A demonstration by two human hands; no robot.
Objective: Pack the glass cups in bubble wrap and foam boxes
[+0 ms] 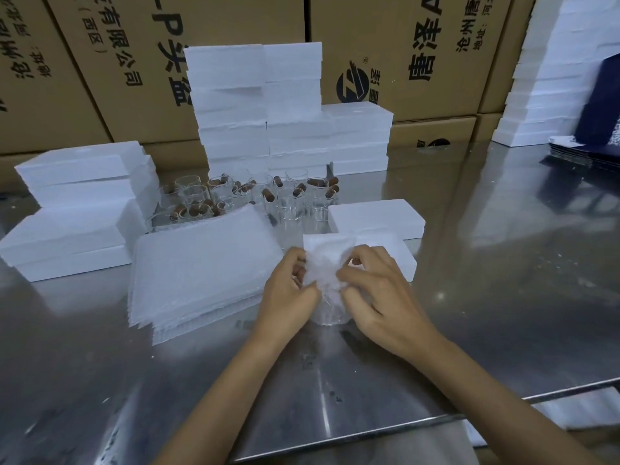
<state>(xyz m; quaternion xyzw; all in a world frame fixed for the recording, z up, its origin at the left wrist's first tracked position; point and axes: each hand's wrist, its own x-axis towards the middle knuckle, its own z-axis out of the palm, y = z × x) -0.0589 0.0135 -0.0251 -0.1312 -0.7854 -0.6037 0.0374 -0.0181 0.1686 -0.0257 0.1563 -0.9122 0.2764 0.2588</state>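
Close behind — loose glass cups (292, 199), foam boxes (375, 218), bubble-wrap stack (201, 263).

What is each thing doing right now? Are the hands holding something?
left hand: grip pinches the bubble wrap.
right hand: grip pinches the bubble wrap.
glass cup: upright on the table, partly wrapped.
bubble wrap stack: lying flat.
other cups: unwrapped, standing.
foam box: closed.

Steel table (486, 297): foam boxes (295, 129), cups (292, 199).
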